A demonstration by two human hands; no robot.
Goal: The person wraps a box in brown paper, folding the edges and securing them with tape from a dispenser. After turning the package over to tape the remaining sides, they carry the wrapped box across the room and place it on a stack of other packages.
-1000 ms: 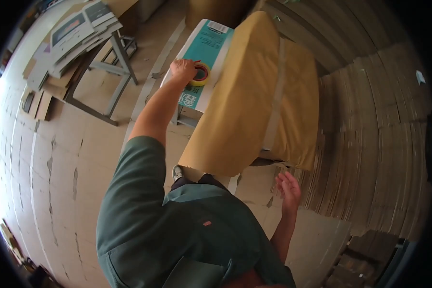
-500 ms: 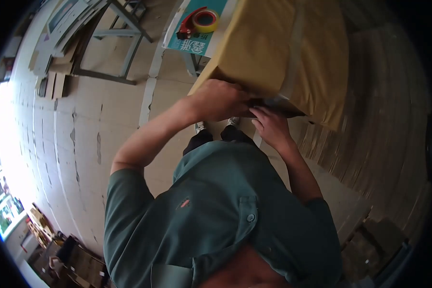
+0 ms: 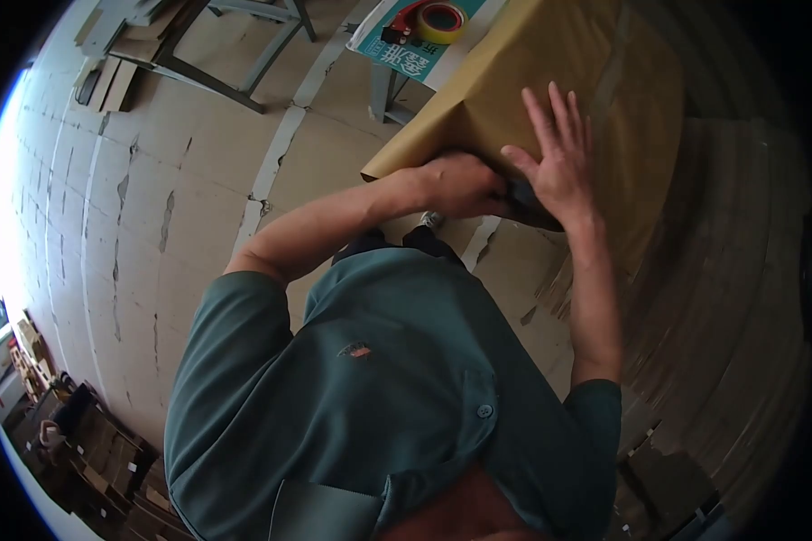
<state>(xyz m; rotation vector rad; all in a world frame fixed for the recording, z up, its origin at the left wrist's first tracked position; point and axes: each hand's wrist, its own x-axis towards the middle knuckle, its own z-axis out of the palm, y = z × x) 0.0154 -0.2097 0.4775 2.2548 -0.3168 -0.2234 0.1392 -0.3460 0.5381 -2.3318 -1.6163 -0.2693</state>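
Note:
A large package in brown paper [image 3: 514, 90] fills the upper right, a strip of clear tape running over its top. My left hand [image 3: 465, 185] is bent at the package's near edge, under a raised paper flap; its fingertips are hidden by the paper and the hand itself. My right hand [image 3: 561, 171] lies spread on the front part of the paper, fingers apart and pointing away from me. Between the two hands a dark, shaded end of the package shows.
A red tape dispenser [image 3: 404, 25] with a yellow tape roll [image 3: 442, 22] rests on a teal and white printed sheet [image 3: 406, 59] beyond the package. Metal-legged stands [image 3: 212, 83] and cardboard pieces [image 3: 113, 83] are at the upper left. Stacked boards [image 3: 704, 261] lie right.
My right hand has come off the near edge, up onto the paper, and opened flat. My left hand stays at the edge, where the paper now flares out. The view has shifted.

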